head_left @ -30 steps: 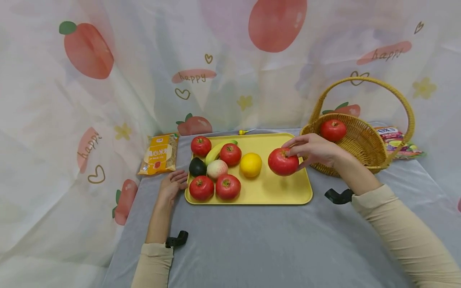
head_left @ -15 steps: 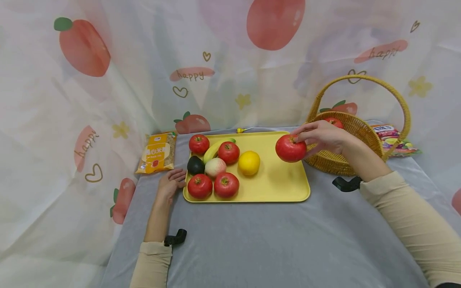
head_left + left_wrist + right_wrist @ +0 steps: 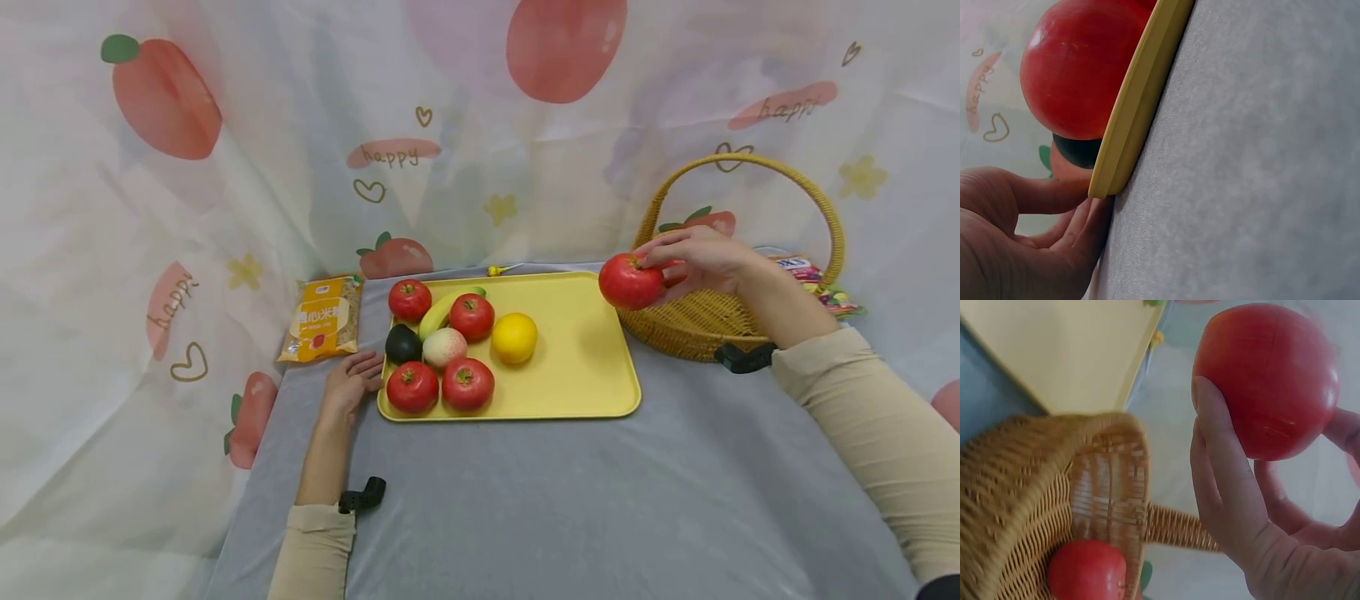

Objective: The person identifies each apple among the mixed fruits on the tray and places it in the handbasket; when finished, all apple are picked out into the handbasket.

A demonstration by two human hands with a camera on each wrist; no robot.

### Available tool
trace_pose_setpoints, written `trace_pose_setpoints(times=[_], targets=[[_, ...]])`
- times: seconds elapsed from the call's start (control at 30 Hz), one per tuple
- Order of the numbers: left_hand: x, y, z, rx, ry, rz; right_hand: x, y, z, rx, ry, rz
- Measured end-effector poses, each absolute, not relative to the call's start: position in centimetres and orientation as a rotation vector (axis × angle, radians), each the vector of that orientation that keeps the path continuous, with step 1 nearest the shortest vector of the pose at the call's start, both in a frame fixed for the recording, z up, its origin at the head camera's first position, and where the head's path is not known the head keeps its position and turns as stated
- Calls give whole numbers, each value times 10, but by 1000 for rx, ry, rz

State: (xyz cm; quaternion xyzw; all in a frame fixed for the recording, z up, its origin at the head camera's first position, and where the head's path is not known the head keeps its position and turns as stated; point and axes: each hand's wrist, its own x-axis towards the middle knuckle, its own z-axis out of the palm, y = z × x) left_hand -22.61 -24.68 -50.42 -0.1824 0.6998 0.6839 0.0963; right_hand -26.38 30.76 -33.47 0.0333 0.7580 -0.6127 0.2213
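My right hand (image 3: 701, 260) holds a red apple (image 3: 630, 282) between thumb and fingers, in the air above the tray's far right corner, beside the wicker basket (image 3: 667, 332). In the right wrist view another red apple (image 3: 1087, 570) lies inside the basket; in the head view my hand hides it. My left hand (image 3: 348, 385) rests at the left end of the yellow tray (image 3: 573, 379), its fingers extended and touching the edge. Several red apples (image 3: 467, 384), a banana (image 3: 438, 314), a dark avocado (image 3: 403, 344), a pale peach (image 3: 445, 347) and a yellow lemon (image 3: 513, 337) lie on the tray.
An orange food packet (image 3: 322, 321) lies behind my left hand. A purple snack bag (image 3: 801, 268) sits behind the basket on the right. A small yellow item (image 3: 495, 271) is at the tray's back edge, near the printed curtain (image 3: 450, 200). Grey cloth (image 3: 555, 500) covers the table.
My right hand has carried the apple up and to the right, from over the tray's right part toward the basket. The left hand stays at the tray's edge. The whole view has shifted slightly.
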Motion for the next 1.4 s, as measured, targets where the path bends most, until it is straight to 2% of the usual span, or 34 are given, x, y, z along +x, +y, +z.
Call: trace_pose_setpoints(times=[0.43,1.17,1.4], targets=[[-225,-248,-504,-524,2083,2015,-277,330,-328,173,2077,-1672],[-226,-250,-502,-540,2080,2002,-311,353,-317,186,2183,-1374],[-227,-249,-501,-528,2089,1997,-320,367,-321,293,2158,-1306]])
